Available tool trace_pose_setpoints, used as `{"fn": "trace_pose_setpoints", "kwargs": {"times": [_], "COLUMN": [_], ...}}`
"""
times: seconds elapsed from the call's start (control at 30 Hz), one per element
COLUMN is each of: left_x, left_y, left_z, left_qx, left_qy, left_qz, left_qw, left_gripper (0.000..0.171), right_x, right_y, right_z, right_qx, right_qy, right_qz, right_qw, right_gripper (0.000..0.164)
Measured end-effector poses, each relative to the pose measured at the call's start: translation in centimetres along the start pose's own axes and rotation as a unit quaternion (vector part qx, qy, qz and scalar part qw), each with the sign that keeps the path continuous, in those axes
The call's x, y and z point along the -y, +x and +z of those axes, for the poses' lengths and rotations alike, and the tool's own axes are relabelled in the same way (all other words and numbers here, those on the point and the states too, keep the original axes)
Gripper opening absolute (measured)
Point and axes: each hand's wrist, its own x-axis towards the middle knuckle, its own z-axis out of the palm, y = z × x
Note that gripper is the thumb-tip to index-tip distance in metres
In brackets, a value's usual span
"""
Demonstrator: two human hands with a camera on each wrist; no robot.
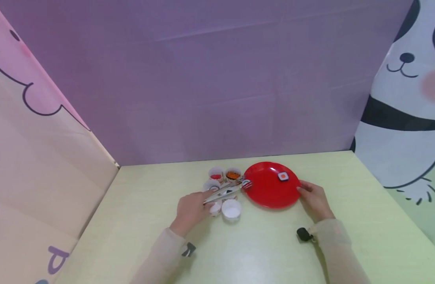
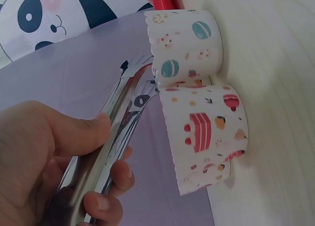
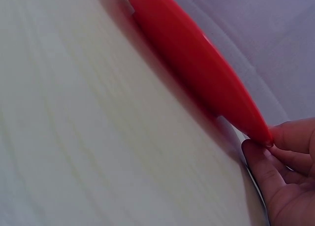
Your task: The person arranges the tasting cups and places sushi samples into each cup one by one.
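Pale yellow-green table (image 1: 267,244), faint streaked wood grain, soft glare toward near middle. Standing upright on it, tight cluster of white paper baking cups (image 2: 204,137), scalloped rims, sides printed with cake slices, macarons, small sprigs; cluster in far half. Just right of cups, near back edge: round glossy red plate (image 1: 269,197). Whether plate's base rests fully flat, cannot tell.

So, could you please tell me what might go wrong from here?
The metal tongs in the left hand reach across the close-set paper cups, so they might knock one over. The right hand pinches only the rim of the red plate; a tug or tilt there could make the small sushi piece on it slide.
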Motion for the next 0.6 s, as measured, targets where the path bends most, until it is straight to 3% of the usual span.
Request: {"fn": "trace_pose_setpoints", "kwargs": {"times": [0.6], "left_x": [1.9], "left_y": [-1.6], "left_z": [-1.2], "left_qx": [-0.014], "left_qy": [-0.024], "left_qz": [0.020], "left_qw": [0.9994], "left_gripper": [0.038], "right_x": [-0.1], "right_y": [-0.1], "right_z": [0.1], "right_qx": [0.005], "right_qy": [0.007], "right_qz": [0.001], "right_qw": [1.000], "right_gripper": [0.053]}}
